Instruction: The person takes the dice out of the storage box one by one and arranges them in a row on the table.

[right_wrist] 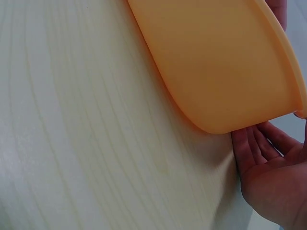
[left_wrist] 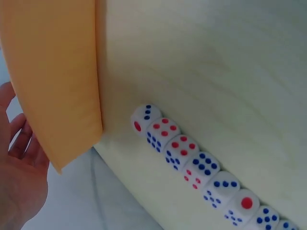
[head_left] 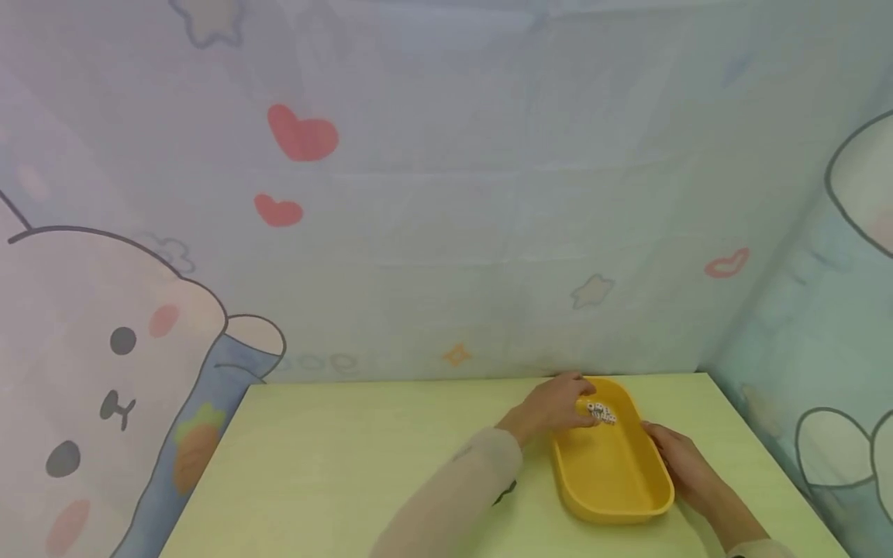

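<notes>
A yellow tray point(head_left: 614, 473) stands on the table, with several white dice point(head_left: 601, 413) clustered inside at its far end. My left hand point(head_left: 554, 403) reaches over the tray's left rim, thumb and fingers spread close around the dice. In the left wrist view, that hand point(left_wrist: 24, 182) shows at the left edge, its fingers partly behind the tray wall point(left_wrist: 57, 81). Beside that wall, a row of dice point(left_wrist: 206, 165) with red and blue pips lies on the table. My right hand point(head_left: 684, 461) grips the tray's right side; in the right wrist view its fingers point(right_wrist: 259, 143) reach under the edge.
A pale yellow-green table point(head_left: 349, 449) extends to the left of the tray. Behind it hangs a printed curtain point(head_left: 446, 194) with hearts and cartoon animals, also along the right side. The table's edge point(left_wrist: 124, 184) runs close to the dice row.
</notes>
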{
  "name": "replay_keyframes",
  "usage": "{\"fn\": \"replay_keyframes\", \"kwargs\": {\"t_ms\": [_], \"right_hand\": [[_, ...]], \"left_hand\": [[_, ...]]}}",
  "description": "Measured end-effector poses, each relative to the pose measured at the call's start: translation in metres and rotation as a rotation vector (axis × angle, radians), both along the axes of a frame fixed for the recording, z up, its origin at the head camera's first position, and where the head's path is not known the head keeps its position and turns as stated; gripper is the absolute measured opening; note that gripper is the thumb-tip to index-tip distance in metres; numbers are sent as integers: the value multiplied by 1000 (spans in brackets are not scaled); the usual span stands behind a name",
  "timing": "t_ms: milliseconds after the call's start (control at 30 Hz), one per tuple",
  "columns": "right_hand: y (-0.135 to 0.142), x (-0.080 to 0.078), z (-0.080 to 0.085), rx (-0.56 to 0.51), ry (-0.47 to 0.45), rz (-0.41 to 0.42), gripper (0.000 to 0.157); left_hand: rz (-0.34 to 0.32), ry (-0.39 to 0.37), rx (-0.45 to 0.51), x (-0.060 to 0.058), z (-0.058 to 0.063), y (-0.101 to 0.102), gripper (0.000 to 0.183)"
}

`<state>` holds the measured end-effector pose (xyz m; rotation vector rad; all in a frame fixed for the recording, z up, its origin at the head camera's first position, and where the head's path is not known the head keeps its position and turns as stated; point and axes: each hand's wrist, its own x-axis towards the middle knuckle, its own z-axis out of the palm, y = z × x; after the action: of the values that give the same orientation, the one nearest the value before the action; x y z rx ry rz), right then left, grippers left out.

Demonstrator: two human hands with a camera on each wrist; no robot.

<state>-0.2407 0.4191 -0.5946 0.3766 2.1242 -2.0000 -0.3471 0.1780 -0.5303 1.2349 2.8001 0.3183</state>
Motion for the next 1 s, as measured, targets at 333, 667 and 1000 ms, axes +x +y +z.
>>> {"fn": "replay_keyframes", "kwargs": {"t_ms": [333, 667, 1000], "right_hand": [[-2, 0, -4, -15, 8, -4, 74], [-7, -1, -1, -23, 2, -18, 71], [-2, 1, 1, -12, -14, -12, 74]], "left_hand": [[84, 68, -77, 0, -8, 11, 40], [62, 103, -32, -4, -18, 19, 38], [180, 127, -40, 5, -29, 29, 31]]}}
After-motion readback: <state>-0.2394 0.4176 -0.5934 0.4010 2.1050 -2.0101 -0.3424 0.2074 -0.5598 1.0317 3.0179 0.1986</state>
